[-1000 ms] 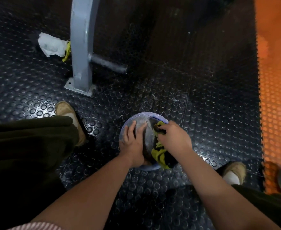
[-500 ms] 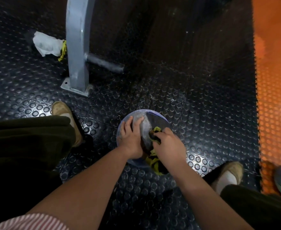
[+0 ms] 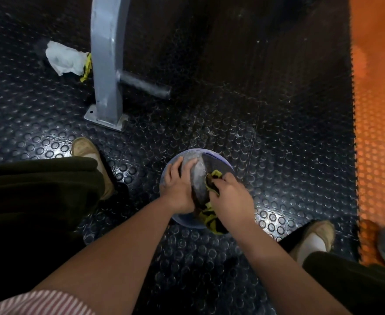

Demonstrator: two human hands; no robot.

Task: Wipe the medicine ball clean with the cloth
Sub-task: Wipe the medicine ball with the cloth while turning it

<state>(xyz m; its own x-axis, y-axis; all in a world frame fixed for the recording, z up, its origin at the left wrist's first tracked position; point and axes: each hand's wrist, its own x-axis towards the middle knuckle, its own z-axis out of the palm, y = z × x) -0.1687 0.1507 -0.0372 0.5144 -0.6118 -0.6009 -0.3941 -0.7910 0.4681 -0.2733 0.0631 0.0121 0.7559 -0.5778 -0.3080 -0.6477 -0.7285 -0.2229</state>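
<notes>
The wiping is under way, and I'd judge it somewhere in the middle. The person's right hand [image 3: 231, 197] is bunching the yellow and black cloth [image 3: 212, 181] in curled fingers and pressing it against the top of the round medicine ball [image 3: 199, 176], which has grey and dark panels and a lilac-blue edge. The loose end of the cloth is trailing down the ball's near side. The left hand [image 3: 177, 188] is lying flat on the ball's left side, fingers spread and straight, steadying it rather than gripping it.

The ball is sitting on the black studded rubber floor [image 3: 266, 137], between the person's feet. Its grey panel is looking dull and filmy, while the dark panel beside the cloth is reading cleaner, though the light is poor. The far side and the underside are looking untouched as far as I can tell, so turning the ball and going over the rest is what remains
</notes>
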